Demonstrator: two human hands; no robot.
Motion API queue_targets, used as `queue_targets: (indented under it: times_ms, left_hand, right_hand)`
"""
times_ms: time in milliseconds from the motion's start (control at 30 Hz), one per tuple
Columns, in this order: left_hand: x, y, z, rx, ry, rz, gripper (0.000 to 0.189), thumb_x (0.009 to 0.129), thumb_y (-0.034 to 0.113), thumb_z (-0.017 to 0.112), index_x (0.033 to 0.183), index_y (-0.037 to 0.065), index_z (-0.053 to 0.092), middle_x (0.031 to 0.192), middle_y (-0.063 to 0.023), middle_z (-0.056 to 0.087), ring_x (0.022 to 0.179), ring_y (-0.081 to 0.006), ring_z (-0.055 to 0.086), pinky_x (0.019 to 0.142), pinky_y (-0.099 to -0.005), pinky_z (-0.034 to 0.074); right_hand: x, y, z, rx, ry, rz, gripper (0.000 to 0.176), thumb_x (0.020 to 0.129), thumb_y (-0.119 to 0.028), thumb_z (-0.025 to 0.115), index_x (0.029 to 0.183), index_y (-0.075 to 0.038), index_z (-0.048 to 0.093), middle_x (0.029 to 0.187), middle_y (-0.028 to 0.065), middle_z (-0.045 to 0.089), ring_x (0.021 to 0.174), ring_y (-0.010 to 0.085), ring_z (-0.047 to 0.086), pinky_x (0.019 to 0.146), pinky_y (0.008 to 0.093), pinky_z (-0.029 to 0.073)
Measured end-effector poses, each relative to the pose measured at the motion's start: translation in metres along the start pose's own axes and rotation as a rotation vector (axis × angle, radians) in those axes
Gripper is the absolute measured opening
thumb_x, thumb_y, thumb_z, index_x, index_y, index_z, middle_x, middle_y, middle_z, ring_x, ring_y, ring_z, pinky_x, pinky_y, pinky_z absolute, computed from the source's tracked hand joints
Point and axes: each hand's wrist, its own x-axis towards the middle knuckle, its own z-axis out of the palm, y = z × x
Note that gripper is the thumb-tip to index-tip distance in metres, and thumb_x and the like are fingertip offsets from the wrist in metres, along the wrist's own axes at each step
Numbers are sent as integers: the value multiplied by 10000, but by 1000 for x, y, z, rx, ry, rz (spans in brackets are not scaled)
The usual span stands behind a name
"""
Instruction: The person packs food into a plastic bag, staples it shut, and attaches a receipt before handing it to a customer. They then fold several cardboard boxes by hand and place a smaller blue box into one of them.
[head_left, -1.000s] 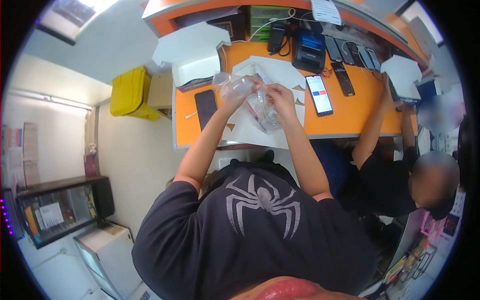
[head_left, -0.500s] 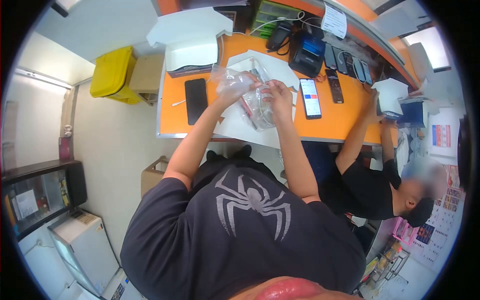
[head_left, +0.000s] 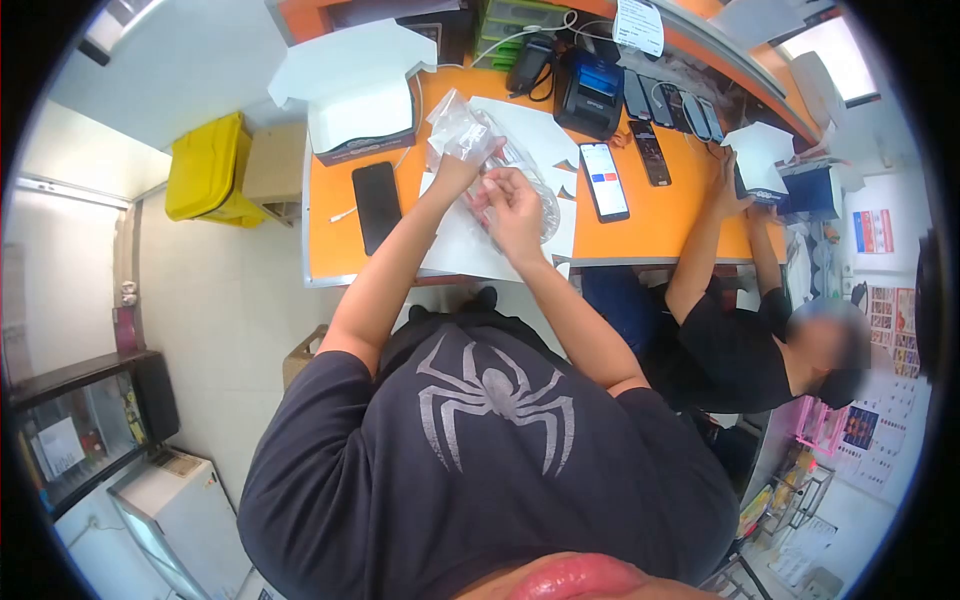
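Observation:
My left hand (head_left: 464,172) is partly covered by crumpled clear plastic (head_left: 462,128), and its fingers, blurred behind the film, appear closed on it. Close beside it, my right hand (head_left: 516,208) has thumb and fingers pinched together at the edge of a clear plastic bag (head_left: 548,212). The bag lies partly under my hands, and its contents are hard to make out through the glare. Beneath both hands spreads a flattened white cardboard sheet (head_left: 462,246). A black phone (head_left: 377,208) rests left of my left forearm, and a phone with a lit screen (head_left: 604,182) lies to the right.
An open white box (head_left: 362,118) stands at the back left of the orange desk (head_left: 640,236). Behind are a black printer (head_left: 588,95) and several phones. At right, a person in black holds a white-lidded box (head_left: 758,165). A yellow bin (head_left: 207,168) stands left.
The plastic around my left hand has risen and turned upward. My right hand has moved left and lower over the bag. The whole view has shifted slightly.

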Motion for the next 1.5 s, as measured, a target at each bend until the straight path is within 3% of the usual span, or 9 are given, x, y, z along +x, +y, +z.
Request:
queue_targets:
  times_ms: [167,333,467,700,900,1000,1200,1400,1500]
  left_hand:
    - [-20,47,-33,-64,-119,80,402,758,282,723,1011,27,541,910,-50,601,779,-124,589,667,-232,481]
    - [-18,75,-69,-77,-81,-73,416,739,208,748,1018,-22,542,969,-93,601,892,-138,582,762,-250,478]
    - [-25,70,-63,-123,13,75,323,767,115,703,993,-46,538,926,-98,593,898,-144,579,733,-249,489]
    - [-14,25,-58,-604,63,-117,399,872,125,580,1207,-50,450,1078,-133,556,971,-195,570,890,-290,469]
    - [-4,20,-66,-889,-75,-360,255,911,153,524,1124,14,500,1072,-83,565,1037,-192,542,947,-378,448]
    - [6,38,-57,-931,-217,-183,195,907,156,531,1063,40,521,1073,-55,567,1032,-185,534,957,-405,431]
    - [23,75,-31,-728,-443,-79,294,903,186,535,1144,17,531,1066,-59,582,1042,-135,516,888,-294,420]
    - [3,100,-37,10,-514,189,459,875,151,571,1291,-5,452,1103,-61,605,975,-83,546,822,-244,438]
    - [13,91,-44,-154,-433,214,475,855,143,598,1287,4,460,1054,-66,626,929,-91,572,794,-241,455]
  right_hand:
    - [38,-16,-57,-81,-26,19,157,855,-85,576,954,20,516,818,89,605,744,140,584,670,263,480]
    - [69,-43,-44,-492,-46,-34,636,779,-248,661,1312,-18,402,1061,153,590,969,208,576,781,291,465]
    - [118,-56,-35,-277,-387,391,484,829,-178,550,1275,-17,457,1065,100,595,925,165,566,805,279,453]
    - [116,-46,-58,114,-377,344,264,822,-161,559,1030,-1,591,966,79,611,857,156,582,790,300,455]
    - [91,-45,-81,390,-387,200,195,860,-150,562,986,-4,589,926,64,614,846,146,583,782,279,458]
    - [81,-55,-64,236,-234,149,157,872,-129,555,968,-8,583,904,43,613,830,124,572,769,254,444]
    - [71,-90,-29,-25,-135,-135,63,837,-50,550,873,-28,596,786,7,606,728,55,533,674,197,408]
    - [81,-63,-31,-337,27,-274,96,741,41,616,824,-5,598,718,5,594,618,54,520,571,191,404]
    - [77,-61,-37,-199,37,-187,129,741,30,643,852,-7,589,746,28,613,661,75,565,600,201,430]
